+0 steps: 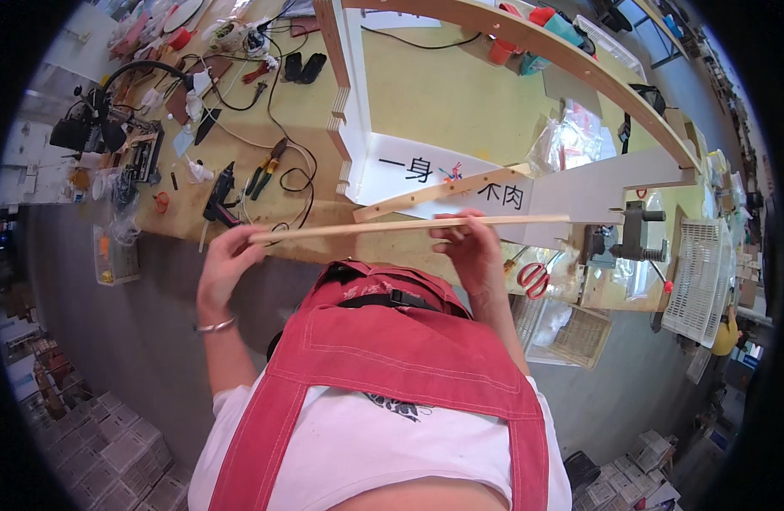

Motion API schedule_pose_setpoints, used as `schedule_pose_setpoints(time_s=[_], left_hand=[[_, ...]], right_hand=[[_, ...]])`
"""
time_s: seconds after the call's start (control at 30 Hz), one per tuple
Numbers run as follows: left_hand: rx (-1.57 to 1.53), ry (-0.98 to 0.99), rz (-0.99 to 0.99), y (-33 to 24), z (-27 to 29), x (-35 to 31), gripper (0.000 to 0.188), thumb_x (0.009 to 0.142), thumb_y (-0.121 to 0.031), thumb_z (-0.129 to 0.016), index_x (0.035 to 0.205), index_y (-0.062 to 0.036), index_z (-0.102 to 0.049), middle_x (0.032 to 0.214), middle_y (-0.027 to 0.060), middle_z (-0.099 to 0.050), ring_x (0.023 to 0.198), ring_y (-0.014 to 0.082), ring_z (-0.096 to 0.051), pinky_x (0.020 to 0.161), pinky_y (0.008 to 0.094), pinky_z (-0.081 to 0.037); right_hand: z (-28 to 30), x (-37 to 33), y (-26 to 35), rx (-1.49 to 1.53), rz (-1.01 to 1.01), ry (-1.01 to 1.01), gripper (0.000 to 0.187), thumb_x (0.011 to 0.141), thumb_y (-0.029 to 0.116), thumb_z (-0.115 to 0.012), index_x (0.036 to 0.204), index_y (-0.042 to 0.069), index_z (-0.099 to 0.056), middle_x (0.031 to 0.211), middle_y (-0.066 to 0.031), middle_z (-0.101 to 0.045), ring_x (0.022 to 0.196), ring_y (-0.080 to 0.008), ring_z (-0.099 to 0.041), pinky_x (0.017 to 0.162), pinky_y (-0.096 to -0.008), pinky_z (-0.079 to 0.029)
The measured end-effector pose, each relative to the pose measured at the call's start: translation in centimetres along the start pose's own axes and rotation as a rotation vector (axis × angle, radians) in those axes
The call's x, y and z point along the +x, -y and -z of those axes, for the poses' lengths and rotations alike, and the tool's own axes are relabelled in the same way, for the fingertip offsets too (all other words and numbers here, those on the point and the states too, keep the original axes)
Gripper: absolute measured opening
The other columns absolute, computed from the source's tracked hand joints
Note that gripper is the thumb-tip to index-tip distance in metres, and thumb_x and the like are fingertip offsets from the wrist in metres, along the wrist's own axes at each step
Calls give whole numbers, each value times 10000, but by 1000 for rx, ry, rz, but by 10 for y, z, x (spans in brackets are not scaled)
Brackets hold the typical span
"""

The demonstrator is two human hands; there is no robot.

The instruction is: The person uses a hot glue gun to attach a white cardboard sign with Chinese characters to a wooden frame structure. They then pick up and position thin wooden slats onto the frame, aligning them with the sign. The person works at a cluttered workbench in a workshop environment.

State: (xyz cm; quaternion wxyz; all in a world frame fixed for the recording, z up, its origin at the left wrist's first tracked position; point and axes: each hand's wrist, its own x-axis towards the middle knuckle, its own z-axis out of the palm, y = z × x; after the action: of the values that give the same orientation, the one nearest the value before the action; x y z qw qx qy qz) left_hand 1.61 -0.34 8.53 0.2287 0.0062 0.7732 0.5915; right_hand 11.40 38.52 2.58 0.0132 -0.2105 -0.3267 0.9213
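A long thin wooden strip point(349, 228) is held level above the table's near edge. My left hand point(226, 266) pinches its left end between thumb and fingers. Farther along, my right hand point(475, 255) grips it, with the strip running on past the fingers to the right. Just beyond lies a white panel point(383, 175) with black characters and a small red-and-blue print. Another wooden strip with holes point(447, 194) rests slantwise across that panel. The panel is part of a larger wooden frame point(571, 60) with a curved rail and a notched left side.
Left on the table point(264, 217) are a black glue gun point(221, 196), pliers point(267, 170), tangled cords and a lamp point(81, 128). Red-handled scissors point(534, 279) and a metal vise point(642, 232) stand near right. White baskets point(697, 281) hang beyond the edge; clear plastic bags point(571, 136) lie farther back.
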Motion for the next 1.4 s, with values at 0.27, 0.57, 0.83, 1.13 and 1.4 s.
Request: schedule_pose_setpoints(time_s=[0.27, 0.57, 0.83, 1.13, 1.4], left_hand=[[383, -146, -477, 45, -94, 109, 256, 926, -74, -669, 1169, 6, -672, 998, 89, -666, 843, 170, -636, 761, 281, -517], [435, -182, -457, 54, -108, 123, 252, 980, -170, -611, 1110, 34, -680, 920, 166, -656, 822, 294, -649, 750, 365, -514], [169, -300, -240, 65, -122, 126, 274, 980, -198, -646, 1088, 49, -695, 895, 97, -702, 783, 144, -631, 717, 293, -504], [64, -308, -209, 83, -117, 132, 269, 979, -173, -669, 1115, 58, -696, 959, 27, -685, 874, 95, -602, 783, 254, -499], [-81, -198, -123, 77, -121, 137, 244, 1001, -217, -655, 1078, 10, -695, 945, 14, -678, 842, 87, -603, 783, 251, -504]], right_hand=[[74, 6, 10, 91, 157, -220, 199, 962, 223, -564, 1017, 61, -665, 1046, -170, -713, 917, -305, -694, 753, -425, -596], [114, 37, 9, 104, 119, -171, 194, 945, 208, -572, 1025, 55, -661, 1109, -209, -706, 987, -323, -705, 798, -434, -613], [116, 45, 9, 114, 83, -148, 211, 933, 245, -599, 987, 53, -670, 1093, -190, -716, 971, -309, -707, 821, -437, -610], [116, 44, 8, 114, 100, -214, 179, 912, 261, -640, 830, 104, -613, 772, -71, -642, 837, -265, -686, 743, -450, -592], [112, 39, 8, 159, 148, -321, 251, 973, 331, -641, 921, 86, -623, 948, -216, -724, 802, -300, -726, 690, -418, -626]])
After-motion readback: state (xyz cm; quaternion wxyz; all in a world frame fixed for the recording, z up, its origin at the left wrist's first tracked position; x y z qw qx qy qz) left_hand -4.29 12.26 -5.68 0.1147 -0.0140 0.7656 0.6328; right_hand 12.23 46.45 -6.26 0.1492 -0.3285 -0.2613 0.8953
